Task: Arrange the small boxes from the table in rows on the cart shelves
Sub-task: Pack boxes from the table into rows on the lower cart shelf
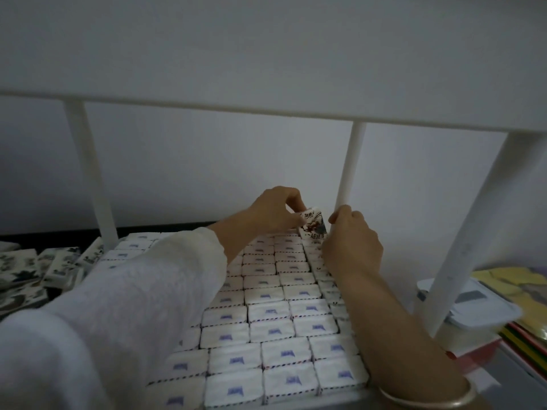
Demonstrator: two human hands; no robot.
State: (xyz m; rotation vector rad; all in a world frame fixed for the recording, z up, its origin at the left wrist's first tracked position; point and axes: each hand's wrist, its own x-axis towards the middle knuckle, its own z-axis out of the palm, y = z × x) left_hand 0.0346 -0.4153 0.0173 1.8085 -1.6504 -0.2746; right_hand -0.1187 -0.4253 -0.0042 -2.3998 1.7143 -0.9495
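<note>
At the far right corner of the cart shelf, our left hand pinches a small box, tilted above the packed rows. Our right hand curls against its right edge; whether it grips, we cannot tell.

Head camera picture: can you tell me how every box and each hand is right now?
Left hand: pinching the top of one box.
Held box: tilted up at the far right corner of the rows, not lying flat yet.
Right hand: fingers curled beside that box; grip unclear.
Shelf boxes: lying flat, packed tight in rows.
Table boxes: loose, scattered on the left.
Tub: lid on.
</note>
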